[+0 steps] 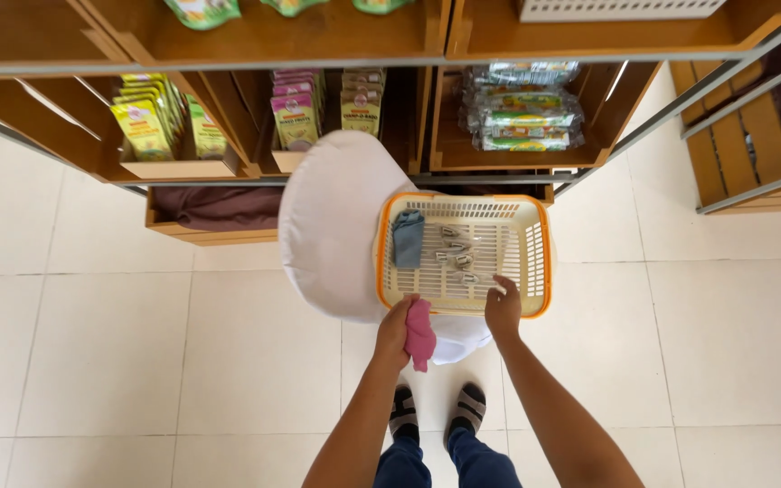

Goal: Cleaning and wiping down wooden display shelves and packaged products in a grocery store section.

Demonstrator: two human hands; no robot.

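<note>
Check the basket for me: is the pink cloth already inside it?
No, the pink cloth is in the left hand at the near rim of the basket; only a blue cloth and clips lie inside.

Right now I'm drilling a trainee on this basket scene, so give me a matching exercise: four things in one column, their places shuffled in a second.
1. pink cloth
2. blue cloth
3. metal clips
4. right hand

A. on the basket's near rim
B. in the basket, left end
C. in the left hand
D. on the basket floor, middle

Pairs: 1-C, 2-B, 3-D, 4-A
</note>
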